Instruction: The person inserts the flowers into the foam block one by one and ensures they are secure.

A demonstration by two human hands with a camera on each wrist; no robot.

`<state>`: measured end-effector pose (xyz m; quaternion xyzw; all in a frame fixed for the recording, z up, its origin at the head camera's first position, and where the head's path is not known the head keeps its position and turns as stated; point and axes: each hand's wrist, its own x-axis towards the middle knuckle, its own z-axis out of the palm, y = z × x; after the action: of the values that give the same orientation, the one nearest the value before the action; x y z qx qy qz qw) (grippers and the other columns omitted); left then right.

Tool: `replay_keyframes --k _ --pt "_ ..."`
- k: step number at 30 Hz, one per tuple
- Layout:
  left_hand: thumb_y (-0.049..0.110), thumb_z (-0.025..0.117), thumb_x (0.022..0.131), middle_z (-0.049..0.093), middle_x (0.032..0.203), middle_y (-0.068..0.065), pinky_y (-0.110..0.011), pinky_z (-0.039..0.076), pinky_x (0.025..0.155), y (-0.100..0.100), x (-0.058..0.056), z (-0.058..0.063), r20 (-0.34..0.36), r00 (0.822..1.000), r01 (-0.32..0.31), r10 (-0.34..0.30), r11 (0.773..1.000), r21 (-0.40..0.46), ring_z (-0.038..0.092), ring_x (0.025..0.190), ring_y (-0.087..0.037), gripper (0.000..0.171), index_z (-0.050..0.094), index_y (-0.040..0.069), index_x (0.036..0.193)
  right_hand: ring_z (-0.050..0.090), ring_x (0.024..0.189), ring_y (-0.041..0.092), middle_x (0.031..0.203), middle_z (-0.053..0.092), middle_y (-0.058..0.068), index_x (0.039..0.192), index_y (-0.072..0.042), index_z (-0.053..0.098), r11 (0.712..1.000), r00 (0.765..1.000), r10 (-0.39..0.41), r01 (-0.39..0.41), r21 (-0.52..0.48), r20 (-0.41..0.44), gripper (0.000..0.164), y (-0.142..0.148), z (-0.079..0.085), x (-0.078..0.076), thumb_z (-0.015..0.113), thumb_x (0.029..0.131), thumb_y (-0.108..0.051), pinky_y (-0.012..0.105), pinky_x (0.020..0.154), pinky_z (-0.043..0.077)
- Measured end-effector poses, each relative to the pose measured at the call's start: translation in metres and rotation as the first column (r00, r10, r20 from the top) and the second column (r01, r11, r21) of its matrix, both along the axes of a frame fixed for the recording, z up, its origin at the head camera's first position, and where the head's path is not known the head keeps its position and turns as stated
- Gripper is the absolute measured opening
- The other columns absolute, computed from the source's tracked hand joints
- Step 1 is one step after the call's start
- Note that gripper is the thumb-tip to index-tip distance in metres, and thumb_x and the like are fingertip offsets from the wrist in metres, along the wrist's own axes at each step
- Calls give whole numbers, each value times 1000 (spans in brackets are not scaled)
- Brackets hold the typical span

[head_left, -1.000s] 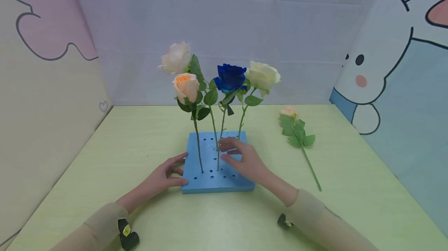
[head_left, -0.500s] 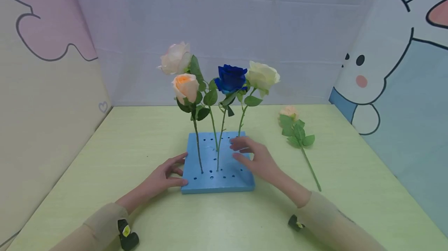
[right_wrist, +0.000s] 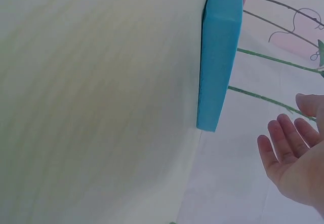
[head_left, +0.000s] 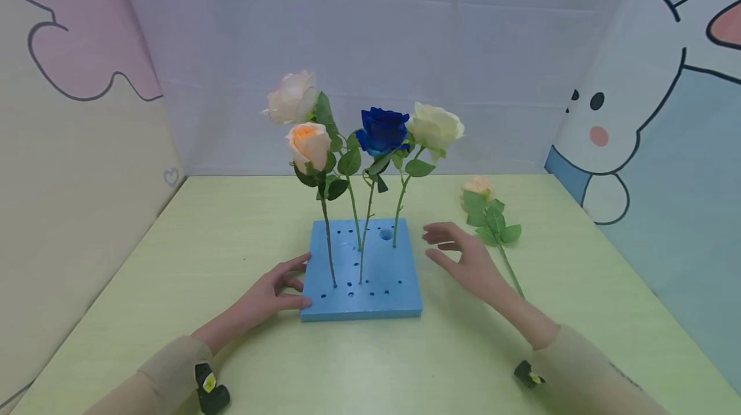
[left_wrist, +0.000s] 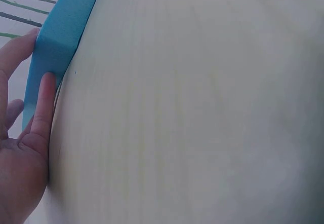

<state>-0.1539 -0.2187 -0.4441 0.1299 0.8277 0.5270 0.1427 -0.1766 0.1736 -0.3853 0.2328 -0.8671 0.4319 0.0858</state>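
A blue foam board (head_left: 384, 299) with small holes lies on the table. Four roses would be too exact to list by number, so by colour: a pale pink rose (head_left: 292, 98), a peach rose (head_left: 309, 146), a blue rose (head_left: 382, 130) and a cream rose (head_left: 435, 127) stand in it by their stems. My left hand (head_left: 274, 287) touches the board's left edge, its fingers fairly straight along the side (left_wrist: 63, 39). My right hand (head_left: 471, 264) hovers right of the board, fingers loosely bent, holding nothing; the right wrist view shows it apart from the stems.
Another peach rose (head_left: 478, 188) lies on the table (head_left: 231, 235) to the right, its lower stem partly behind my right forearm. A pale cloth wall (head_left: 370, 29) rises behind, and cartoon-printed panels (head_left: 683, 196) flank the sides.
My right hand has drawn away from the blue rose's stem and moved right, past the board's edge towards the lying rose. My left hand stays at the board.
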Motion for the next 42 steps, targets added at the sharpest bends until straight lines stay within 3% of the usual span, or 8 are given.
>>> replay_keyframes --k 12,19,32,42 --pt "29 80 83 42 151 -15 -19 53 87 1 0 -1 7 1000 -14 15 1000 -19 58 111 -21 88 29 22 156 64 114 32 125 67 16 133 -4 54 985 988 -145 148 91 -46 44 55 7 5 69 93 -15 47 94 54" --pt "30 80 83 41 152 -15 -19 54 87 1 0 -4 18 1000 -18 18 1000 -23 57 112 -24 89 29 25 156 59 119 37 130 63 21 134 1 51 962 979 -203 206 180 -31 49 80 1 8 70 92 -17 52 92 53" --pt "29 81 82 41 152 -15 -18 54 87 3 -2 -3 29 999 -18 18 1000 -5 57 112 -25 90 29 25 156 55 118 48 136 52 30 139 6 42 950 972 -212 181 255 100 65 110 -8 6 73 90 -21 59 92 50" --pt "30 81 82 41 152 -15 -18 54 86 4 0 -1 42 999 -27 28 1000 -12 57 113 -25 90 29 25 156 58 113 49 132 53 34 140 10 39 934 950 -209 123 334 234 72 126 -17 -2 74 88 -26 54 90 53"
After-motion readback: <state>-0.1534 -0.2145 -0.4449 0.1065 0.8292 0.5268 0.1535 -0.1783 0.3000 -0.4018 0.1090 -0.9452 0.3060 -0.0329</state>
